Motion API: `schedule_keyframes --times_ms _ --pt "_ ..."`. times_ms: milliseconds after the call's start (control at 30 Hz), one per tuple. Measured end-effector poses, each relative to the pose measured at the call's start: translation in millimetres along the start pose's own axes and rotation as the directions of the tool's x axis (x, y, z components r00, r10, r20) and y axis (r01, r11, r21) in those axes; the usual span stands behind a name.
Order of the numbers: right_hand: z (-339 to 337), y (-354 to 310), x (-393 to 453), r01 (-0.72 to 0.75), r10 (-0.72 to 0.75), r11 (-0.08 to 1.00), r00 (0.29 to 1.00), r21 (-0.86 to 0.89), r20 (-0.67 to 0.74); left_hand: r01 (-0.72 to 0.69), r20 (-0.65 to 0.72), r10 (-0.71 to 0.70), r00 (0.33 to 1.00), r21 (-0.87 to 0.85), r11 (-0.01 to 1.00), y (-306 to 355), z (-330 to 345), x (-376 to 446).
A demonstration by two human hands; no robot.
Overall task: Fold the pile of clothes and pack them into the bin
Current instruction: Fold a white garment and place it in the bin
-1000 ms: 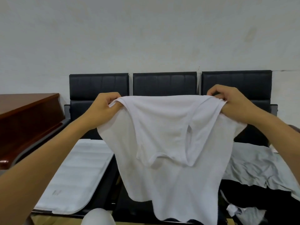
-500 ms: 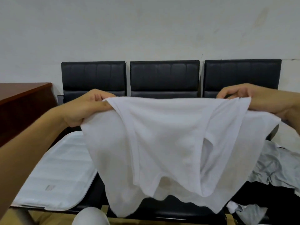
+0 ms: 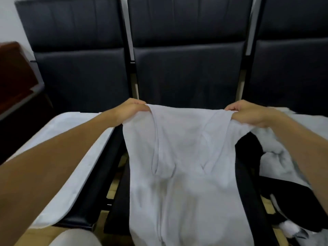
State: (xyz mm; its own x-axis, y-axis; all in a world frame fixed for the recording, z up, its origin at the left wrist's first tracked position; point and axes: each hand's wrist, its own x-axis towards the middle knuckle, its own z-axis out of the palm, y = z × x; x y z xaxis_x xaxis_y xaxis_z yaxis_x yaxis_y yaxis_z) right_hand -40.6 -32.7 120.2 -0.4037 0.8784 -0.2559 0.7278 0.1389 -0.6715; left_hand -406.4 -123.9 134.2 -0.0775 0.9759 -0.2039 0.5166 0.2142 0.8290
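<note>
A white sleeveless top (image 3: 179, 174) lies spread down the middle black seat (image 3: 186, 82), its lower part hanging over the front edge. My left hand (image 3: 132, 109) pinches its far left corner. My right hand (image 3: 248, 113) grips the far right corner, and the fabric is stretched flat between them. A white flat lid or bin (image 3: 58, 157) lies on the left seat, partly under my left forearm. To the right sits the pile of clothes (image 3: 287, 157), with grey and black garments.
Three black padded chair backs (image 3: 79, 50) stand in a row against a white wall. A dark wooden counter (image 3: 14, 80) is at the far left. A white and grey garment (image 3: 291, 229) lies at the lower right. A tan floor shows between the seats.
Both hands have lowered the white top from mid-air onto the middle seat, still holding its top corners. The camera has tilted down and moved closer.
</note>
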Motion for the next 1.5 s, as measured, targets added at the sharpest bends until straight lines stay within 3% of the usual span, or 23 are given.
schedule_keyframes --times_ms 133,267,500,667,800,867,933,1000,1033,1067,1133,1200,1433,1500 --pt "39 52 60 -0.023 0.023 0.999 1.0 -0.046 -0.005 0.111 0.07 -0.107 0.992 -0.052 0.992 -44 30 50" --pt "53 77 103 0.008 -0.008 0.994 1.0 -0.11 -0.003 0.076 0.11 -0.095 0.989 0.166 0.983 -80 39 85" --pt "32 67 139 0.153 -0.193 0.958 0.969 -0.242 -0.154 -0.136 -0.107 0.162 0.981 0.217 0.967 -77 27 116" --pt "26 51 96 0.29 -0.338 0.929 0.918 -0.23 -0.207 -0.318 -0.132 0.363 0.923 0.271 0.908 -57 26 78" --pt "50 59 24 0.32 -0.332 0.942 0.933 -0.104 -0.137 -0.388 -0.054 0.431 0.901 0.347 0.854 -81 46 13" --pt "69 74 -8 0.314 -0.329 0.937 0.941 -0.157 -0.084 -0.349 0.039 0.386 0.922 0.516 0.782 -100 57 -24" --pt "89 97 -34 0.259 -0.243 0.916 0.966 -0.308 0.09 -0.358 0.213 0.293 0.932 0.664 0.656 -118 74 -59" --pt "109 114 -62 0.18 -0.017 0.873 0.939 -0.452 0.343 -0.373 0.389 0.111 0.914 0.705 0.604 -135 92 -88" --pt "114 119 -75 0.134 0.073 0.868 0.917 -0.478 0.391 -0.361 0.439 0.03 0.898 0.696 0.62 -143 98 -98" --pt "118 122 -83 0.09 0.109 0.879 0.918 -0.468 0.381 -0.334 0.455 -0.012 0.89 0.671 0.662 -149 100 -104" --pt "116 121 -91 0.005 0.078 0.932 0.974 -0.363 0.212 -0.284 0.407 0.027 0.913 0.588 0.757 -152 100 -103" --pt "117 122 -91 -0.035 0.051 0.946 0.998 -0.323 0.043 -0.291 0.37 0.072 0.926 0.579 0.762 -145 101 -93" --pt "140 123 -85 0.01 0.018 0.896 0.998 -0.444 0.059 -0.311 0.543 -0.179 0.821 0.687 0.657 -98 149 -51" --pt "138 123 -84 0.043 -0.015 0.885 0.998 -0.463 0.065 -0.369 0.583 -0.249 0.773 0.734 0.571 -96 160 -42"
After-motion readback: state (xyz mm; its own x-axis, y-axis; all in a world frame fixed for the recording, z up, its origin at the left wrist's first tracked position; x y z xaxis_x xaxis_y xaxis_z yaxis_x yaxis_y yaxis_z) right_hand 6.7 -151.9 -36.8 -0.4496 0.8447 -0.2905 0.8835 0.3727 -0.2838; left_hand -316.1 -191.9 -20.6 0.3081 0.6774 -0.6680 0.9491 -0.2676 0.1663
